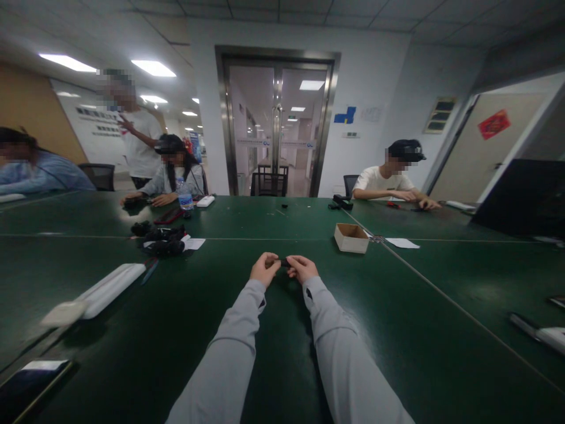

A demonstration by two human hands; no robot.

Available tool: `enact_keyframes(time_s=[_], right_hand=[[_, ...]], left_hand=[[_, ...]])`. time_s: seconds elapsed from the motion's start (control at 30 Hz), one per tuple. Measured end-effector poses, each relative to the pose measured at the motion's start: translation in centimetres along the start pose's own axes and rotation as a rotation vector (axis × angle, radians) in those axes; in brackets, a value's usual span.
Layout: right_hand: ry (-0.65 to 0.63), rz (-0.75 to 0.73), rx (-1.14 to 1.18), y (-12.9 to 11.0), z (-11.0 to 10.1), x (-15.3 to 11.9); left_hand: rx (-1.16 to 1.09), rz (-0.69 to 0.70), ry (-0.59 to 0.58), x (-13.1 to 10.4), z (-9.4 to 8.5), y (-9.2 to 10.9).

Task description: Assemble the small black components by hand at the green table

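Both my hands meet over the middle of the green table (185, 341). A small dark object (285, 263) is between them, too small to name. My left hand (265, 268) pinches its left end with fingers closed. On the right end, my right hand (302, 269) is closed in the same way. Beyond my right hand stands an open cardboard box (351, 242), apart from both hands.
A white power strip (115, 288) and a phone (35, 386) lie at left. Farther back are black gear (163, 238), a water bottle (185, 197) and a paper (402, 242). Several people are around the table's far side. A dark monitor (523, 197) stands at right.
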State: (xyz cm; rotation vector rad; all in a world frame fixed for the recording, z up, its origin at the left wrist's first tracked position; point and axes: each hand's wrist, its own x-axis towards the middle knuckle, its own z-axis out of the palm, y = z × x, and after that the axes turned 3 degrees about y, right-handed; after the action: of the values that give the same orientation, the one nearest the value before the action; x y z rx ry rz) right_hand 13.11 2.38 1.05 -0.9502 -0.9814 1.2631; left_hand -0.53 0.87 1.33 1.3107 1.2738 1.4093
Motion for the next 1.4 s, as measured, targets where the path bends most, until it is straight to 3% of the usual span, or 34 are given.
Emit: enact_keyframes(time_s=[0.57, 0.7, 1.03, 1.17, 1.3, 1.4], right_hand=[[-0.041, -0.018, -0.007, 0.18, -0.17, 0.14], [-0.040, -0.020, -0.009, 0.20, -0.18, 0.19], [-0.047, -0.022, 0.006, 0.26, -0.14, 0.13], [-0.047, -0.027, 0.013, 0.53, -0.25, 0.30], [-0.048, -0.033, 0.002, 0.62, -0.29, 0.33], [-0.052, -0.035, -0.005, 0.58, -0.25, 0.31]], left_hand=[[-0.018, -0.028, -0.029, 0.15, 0.06, -0.30], [0.002, 0.062, -0.026, 0.00, 0.07, -0.14], [0.013, -0.010, -0.056, 0.02, 0.03, -0.15], [0.046, 0.065, -0.042, 0.08, -0.01, -0.23], [0.037, 0.003, -0.070, 0.27, 0.00, -0.53], [0.066, 0.052, -0.068, 0.49, -0.02, -0.94]])
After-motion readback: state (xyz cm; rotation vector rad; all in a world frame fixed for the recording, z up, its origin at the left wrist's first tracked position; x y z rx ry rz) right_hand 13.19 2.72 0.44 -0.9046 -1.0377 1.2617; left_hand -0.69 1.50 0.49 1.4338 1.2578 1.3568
